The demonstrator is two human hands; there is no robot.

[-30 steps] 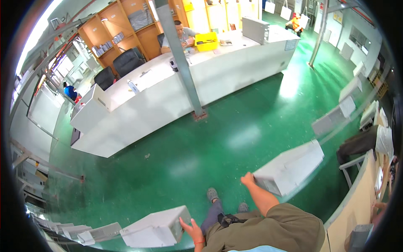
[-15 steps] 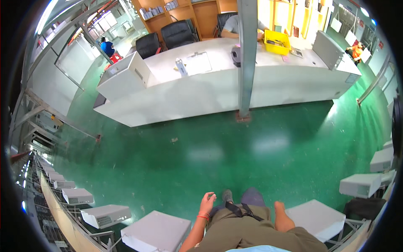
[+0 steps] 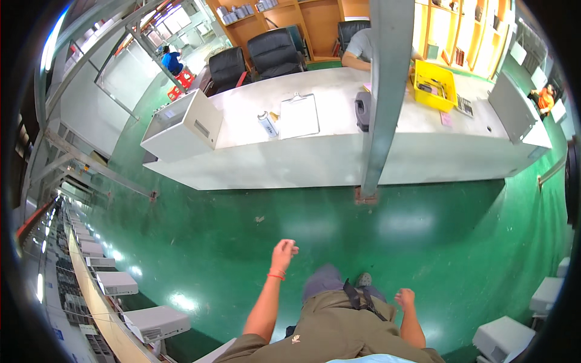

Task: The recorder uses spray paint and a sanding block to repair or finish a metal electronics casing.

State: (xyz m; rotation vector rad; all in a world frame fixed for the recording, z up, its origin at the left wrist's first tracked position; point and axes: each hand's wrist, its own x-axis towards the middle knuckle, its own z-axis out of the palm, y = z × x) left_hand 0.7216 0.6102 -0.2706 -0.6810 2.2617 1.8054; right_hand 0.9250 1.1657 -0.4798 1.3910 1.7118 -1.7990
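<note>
Over the green floor (image 3: 254, 242), my left hand (image 3: 283, 256) hangs ahead of me with a red cord on its wrist. Its fingers are curled in and nothing shows in them. Beside my right thigh, my right hand (image 3: 406, 298) is also curled closed, with nothing visible in it. Neither hand touches anything. Past them stands a long white counter (image 3: 278, 166). On it lie a clipboard with paper (image 3: 299, 116), a bottle (image 3: 267, 124), a yellow bin (image 3: 445, 100) with small items, and a calculator (image 3: 465, 106).
A grey metal post (image 3: 387, 97) rises before the counter. Behind it a person in grey (image 3: 358, 49) sits near black chairs (image 3: 275, 53). People in blue (image 3: 172, 62) and orange (image 3: 544, 100) are farther off. Boxy light-grey units (image 3: 156, 323) line the left; another unit (image 3: 502, 339) stands right.
I have moved forward, so the counter looks nearer and the grey units beside me have slipped back. My left hand has swung forward and its fingers have curled; my right hand has drawn back.
</note>
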